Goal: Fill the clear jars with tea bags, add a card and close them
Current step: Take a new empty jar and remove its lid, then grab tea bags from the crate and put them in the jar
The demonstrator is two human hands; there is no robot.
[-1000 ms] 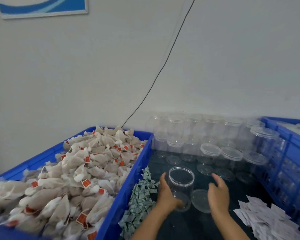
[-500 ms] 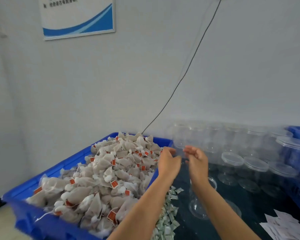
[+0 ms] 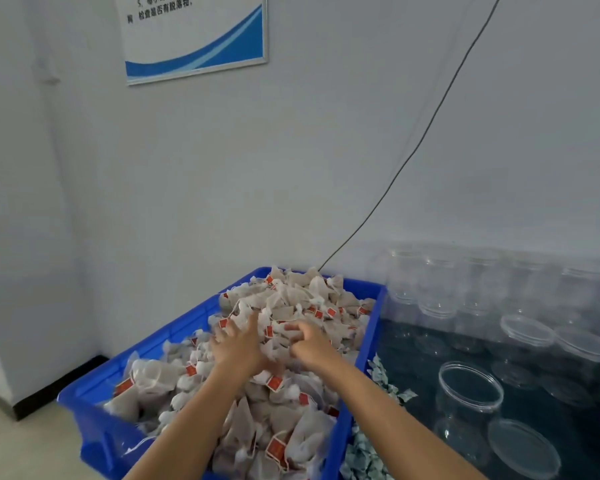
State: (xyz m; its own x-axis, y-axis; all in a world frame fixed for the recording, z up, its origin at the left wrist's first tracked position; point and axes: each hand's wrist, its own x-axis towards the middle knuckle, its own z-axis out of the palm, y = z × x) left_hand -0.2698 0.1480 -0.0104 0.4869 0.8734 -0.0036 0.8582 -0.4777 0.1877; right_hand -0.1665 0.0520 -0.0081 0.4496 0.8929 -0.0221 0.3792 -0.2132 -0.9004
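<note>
Tea bags (image 3: 291, 344) (heaped), both hands on them

The crate (image 3: 201, 334) in front of me is bright blue. The tea bags (image 3: 291, 299) heaped in it are pale beige-grey mesh with white strings, each carrying a small red-orange tag. Beside the crate lie small packets (image 3: 381, 375) printed in green and white. The jars (image 3: 468, 400) and the loose lid (image 3: 523, 448) are clear and colourless on a dark blue-black tabletop (image 3: 413, 344). The wall poster (image 3: 194, 36) is white with a blue swoosh.
</note>
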